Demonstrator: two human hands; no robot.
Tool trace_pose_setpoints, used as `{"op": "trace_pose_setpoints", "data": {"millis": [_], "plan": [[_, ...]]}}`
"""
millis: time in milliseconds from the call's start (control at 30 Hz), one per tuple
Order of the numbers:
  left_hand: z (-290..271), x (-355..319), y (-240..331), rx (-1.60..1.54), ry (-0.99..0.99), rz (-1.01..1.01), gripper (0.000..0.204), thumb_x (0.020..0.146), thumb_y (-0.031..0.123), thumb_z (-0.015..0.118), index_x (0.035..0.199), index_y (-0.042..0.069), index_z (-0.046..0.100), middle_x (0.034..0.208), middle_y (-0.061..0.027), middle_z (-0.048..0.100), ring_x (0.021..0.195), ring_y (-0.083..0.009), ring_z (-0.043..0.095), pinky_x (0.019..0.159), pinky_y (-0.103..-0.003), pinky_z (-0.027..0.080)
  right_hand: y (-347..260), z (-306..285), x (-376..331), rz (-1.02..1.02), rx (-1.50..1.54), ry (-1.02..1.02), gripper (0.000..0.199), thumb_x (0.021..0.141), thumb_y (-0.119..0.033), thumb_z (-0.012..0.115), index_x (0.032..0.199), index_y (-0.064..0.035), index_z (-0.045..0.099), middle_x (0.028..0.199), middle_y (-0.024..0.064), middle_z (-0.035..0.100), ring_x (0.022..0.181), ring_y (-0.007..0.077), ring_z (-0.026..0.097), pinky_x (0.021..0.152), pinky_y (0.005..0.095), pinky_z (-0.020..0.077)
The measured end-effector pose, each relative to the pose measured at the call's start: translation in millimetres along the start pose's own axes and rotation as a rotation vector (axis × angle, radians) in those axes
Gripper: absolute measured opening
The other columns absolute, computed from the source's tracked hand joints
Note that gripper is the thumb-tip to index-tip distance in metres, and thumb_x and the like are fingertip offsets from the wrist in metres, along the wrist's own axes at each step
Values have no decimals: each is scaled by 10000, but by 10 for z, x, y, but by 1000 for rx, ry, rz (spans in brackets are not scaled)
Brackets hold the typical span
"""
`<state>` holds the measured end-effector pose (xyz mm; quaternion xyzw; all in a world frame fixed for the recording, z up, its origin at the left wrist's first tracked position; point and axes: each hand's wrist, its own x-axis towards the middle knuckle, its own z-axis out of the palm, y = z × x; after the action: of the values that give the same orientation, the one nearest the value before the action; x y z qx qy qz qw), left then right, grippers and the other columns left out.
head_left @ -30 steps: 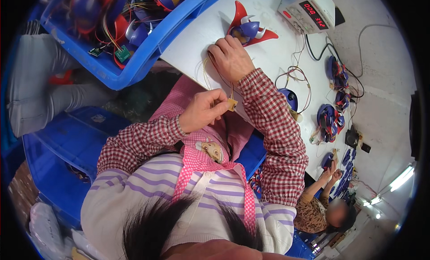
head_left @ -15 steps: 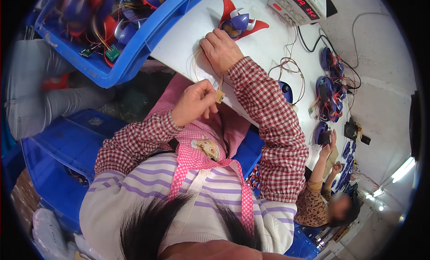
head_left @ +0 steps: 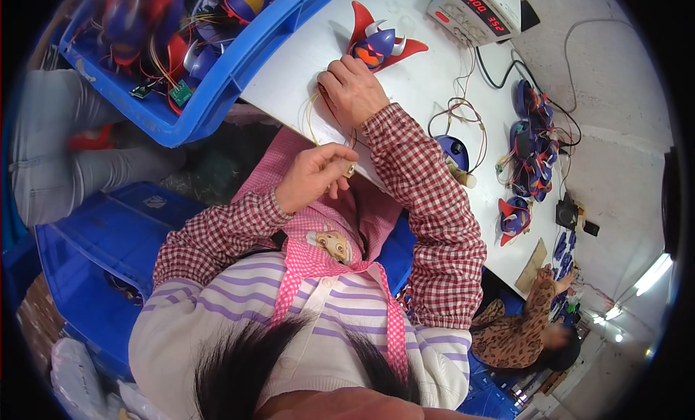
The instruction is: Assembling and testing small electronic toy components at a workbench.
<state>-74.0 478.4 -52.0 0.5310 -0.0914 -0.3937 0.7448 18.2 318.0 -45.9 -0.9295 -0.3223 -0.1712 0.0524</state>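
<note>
1. Toy assembly workshop: white surface [head_left: 427, 94] strewn with wired red-blue toy shells [head_left: 532, 141].
2. Blue bin [head_left: 217, 94] of wired parts.
3. Bench power supply [head_left: 474, 11].
4. Co-worker [head_left: 525, 329] seated further along.

A blue bin [head_left: 217, 101] of toy parts adjoins a grey power supply [head_left: 474, 11].

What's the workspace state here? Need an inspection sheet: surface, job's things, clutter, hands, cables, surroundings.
Surface: white table, its near edge at the person's lap.
Job's things: red-and-blue toy shell lies just beyond the right hand; thin wires loop between the two hands.
Clutter: more toy shells piled at the right; one blue part near the sleeve.
Hands: left hand pinches a small tan piece; right hand rests on the table, gripping wires.
Cables: black leads run from the power supply.
Surroundings: blue bin of parts on the left; another person lower right.
</note>
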Motion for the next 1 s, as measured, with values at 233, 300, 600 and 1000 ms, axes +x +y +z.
{"op": "trace_pose_setpoints", "data": {"millis": [233, 300, 600, 1000], "plan": [[-11, -14, 44, -28, 4, -23, 235, 887, 62, 521, 1099, -30, 564, 795, -86, 605, 586, -100, 559, 479, -167, 443, -49, -116, 0, 47, 28, -42, 202, 771, -89, 623, 968, -63, 585, 938, 80, 561, 840, 217, 518, 777, 286, 446], [-2, -3, 33, -24, -9, -27, 238, 887, 64, 523, 1101, -30, 564, 788, -85, 605, 586, -99, 558, 477, -166, 441, -59, -198, -50, 69, 28, -57, 214, 769, -73, 624, 980, -62, 588, 949, 80, 563, 843, 218, 519, 771, 288, 449], [70, 52, 35, -10, 16, 5, 277, 902, 46, 513, 1168, -24, 544, 823, -85, 614, 615, -89, 563, 489, -153, 447, -680, -904, -922, 639, 639, 156, 178, 769, 30, 608, 941, -14, 594, 831, 81, 550, 625, 169, 507, 572, 237, 431], [198, 128, 98, 119, 47, -27, 253, 900, 48, 496, 1127, -32, 572, 799, -93, 624, 599, -94, 564, 467, -154, 446, -955, -481, -1292, 735, 721, 378, 151, 767, 6, 610, 914, -20, 588, 805, 94, 557, 604, 211, 522, 550, 270, 431]]}}
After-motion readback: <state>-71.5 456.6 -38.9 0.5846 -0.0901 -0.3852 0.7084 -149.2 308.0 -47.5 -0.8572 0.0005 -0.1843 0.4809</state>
